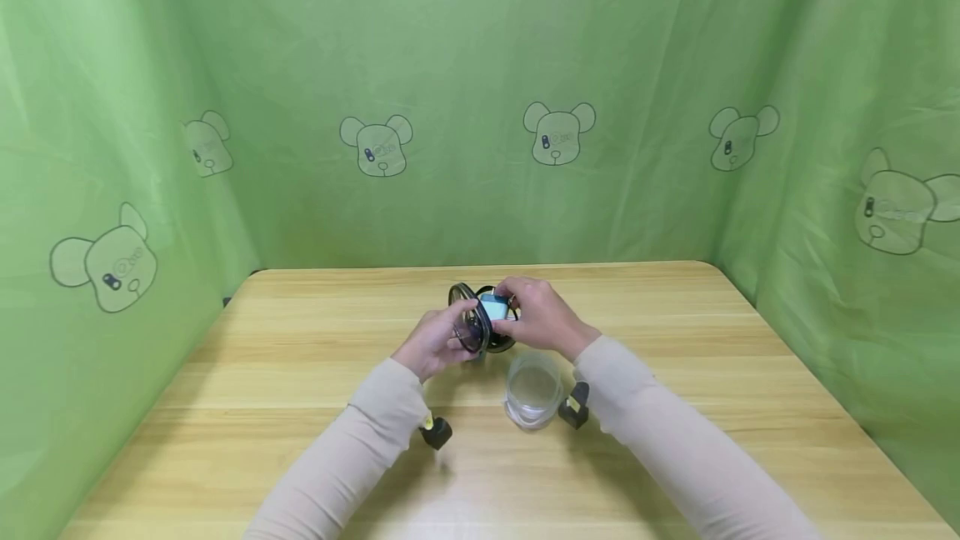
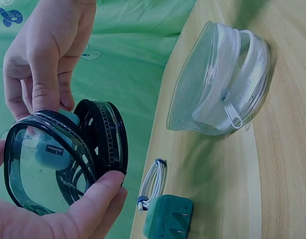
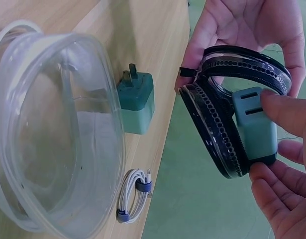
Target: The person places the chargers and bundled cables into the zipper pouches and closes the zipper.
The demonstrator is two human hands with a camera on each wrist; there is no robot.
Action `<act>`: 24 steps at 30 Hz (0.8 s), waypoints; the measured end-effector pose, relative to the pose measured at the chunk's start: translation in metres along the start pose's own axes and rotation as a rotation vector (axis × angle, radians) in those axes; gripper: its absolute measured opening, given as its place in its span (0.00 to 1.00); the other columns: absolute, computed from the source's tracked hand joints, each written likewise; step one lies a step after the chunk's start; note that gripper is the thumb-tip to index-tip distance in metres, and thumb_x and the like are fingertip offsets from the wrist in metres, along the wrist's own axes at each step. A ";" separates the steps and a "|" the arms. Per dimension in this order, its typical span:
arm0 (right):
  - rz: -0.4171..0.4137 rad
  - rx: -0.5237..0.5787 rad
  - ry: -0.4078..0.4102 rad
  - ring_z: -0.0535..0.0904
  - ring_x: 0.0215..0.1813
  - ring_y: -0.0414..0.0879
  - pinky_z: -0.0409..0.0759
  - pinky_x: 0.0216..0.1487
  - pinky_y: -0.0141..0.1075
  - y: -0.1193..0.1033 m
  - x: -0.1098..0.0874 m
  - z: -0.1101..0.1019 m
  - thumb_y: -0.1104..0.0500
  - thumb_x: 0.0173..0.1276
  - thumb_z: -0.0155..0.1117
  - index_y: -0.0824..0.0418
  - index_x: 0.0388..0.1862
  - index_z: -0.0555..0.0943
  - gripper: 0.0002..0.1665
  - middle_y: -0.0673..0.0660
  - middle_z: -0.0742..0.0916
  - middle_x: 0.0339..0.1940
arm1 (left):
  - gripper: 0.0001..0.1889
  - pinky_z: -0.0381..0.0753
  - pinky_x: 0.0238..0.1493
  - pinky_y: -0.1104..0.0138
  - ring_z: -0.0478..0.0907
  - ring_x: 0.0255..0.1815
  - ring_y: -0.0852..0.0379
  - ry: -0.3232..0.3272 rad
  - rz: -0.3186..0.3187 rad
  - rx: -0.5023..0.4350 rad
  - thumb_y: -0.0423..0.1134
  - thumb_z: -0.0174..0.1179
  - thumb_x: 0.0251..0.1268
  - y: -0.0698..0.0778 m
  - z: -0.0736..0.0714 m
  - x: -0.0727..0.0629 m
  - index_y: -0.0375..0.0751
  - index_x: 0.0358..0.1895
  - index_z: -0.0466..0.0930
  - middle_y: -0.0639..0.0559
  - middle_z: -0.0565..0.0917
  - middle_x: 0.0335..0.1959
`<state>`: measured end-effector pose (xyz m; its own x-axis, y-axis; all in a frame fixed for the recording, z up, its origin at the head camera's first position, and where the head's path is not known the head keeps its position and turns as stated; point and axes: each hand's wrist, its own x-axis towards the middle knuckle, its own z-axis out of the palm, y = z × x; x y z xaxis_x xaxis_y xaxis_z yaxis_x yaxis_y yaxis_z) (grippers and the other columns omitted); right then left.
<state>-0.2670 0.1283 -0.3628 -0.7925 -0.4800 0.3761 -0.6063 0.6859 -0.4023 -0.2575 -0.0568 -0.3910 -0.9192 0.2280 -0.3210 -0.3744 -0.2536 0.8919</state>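
Left hand [image 1: 435,344]: one, thumb and fingers curled round a clear, round plastic pouch with black piping and black zip [image 3: 215,124]. Pouch held off the table, its two round faces parted at the zip, mouth turned towards the right hand.

Beyond and below the pouch, on the wood: one box-shaped two-tone green plug adapter with two prongs [image 3: 136,104], lying prongs outward; near it, one coiled white cable bound with blue ties [image 3: 133,196].

At the pouch mouth: one box-shaped pale teal plastic adapter with two slots and a darker end [image 3: 256,132]. Slotted end to the pouch, dark end in the fingers; long axis near upright but leaning in the right wrist view. How deep it sits in the mouth cannot be told.

Nearer the person, between the forearms: one clear round pouch with white zip [image 1: 534,390], standing on the table.

Right hand [image 1: 546,317]: one, pinching the pale adapter, and the nearer hand to it; the two hands stand close, pouch and adapter between.

Pale wood table [image 1: 225,440]: far edge just past the hands, green curtain [image 1: 465,215] behind; widest room to either side.
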 end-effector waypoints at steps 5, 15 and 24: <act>-0.018 0.003 0.011 0.81 0.36 0.49 0.83 0.36 0.33 0.001 0.001 0.002 0.59 0.52 0.77 0.67 0.45 0.79 0.24 0.57 0.84 0.37 | 0.29 0.81 0.54 0.54 0.76 0.46 0.47 -0.002 0.000 -0.003 0.47 0.60 0.66 0.001 0.000 0.000 0.26 0.59 0.69 0.36 0.76 0.49; -0.019 0.014 0.009 0.82 0.37 0.52 0.83 0.37 0.33 0.000 0.001 0.005 0.60 0.53 0.77 0.67 0.46 0.79 0.24 0.57 0.84 0.37 | 0.28 0.80 0.56 0.53 0.77 0.46 0.47 -0.021 0.002 -0.024 0.47 0.59 0.67 0.000 0.000 0.001 0.25 0.59 0.69 0.36 0.77 0.49; -0.013 0.021 0.007 0.82 0.38 0.53 0.84 0.38 0.34 0.000 0.001 0.005 0.61 0.54 0.77 0.68 0.48 0.79 0.25 0.59 0.85 0.38 | 0.30 0.80 0.55 0.53 0.75 0.54 0.39 -0.004 -0.013 -0.033 0.48 0.60 0.65 -0.001 0.001 0.001 0.26 0.60 0.68 0.34 0.74 0.52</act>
<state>-0.2683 0.1251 -0.3665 -0.7842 -0.4850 0.3870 -0.6178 0.6682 -0.4145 -0.2577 -0.0551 -0.3914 -0.9137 0.2354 -0.3313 -0.3903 -0.2813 0.8766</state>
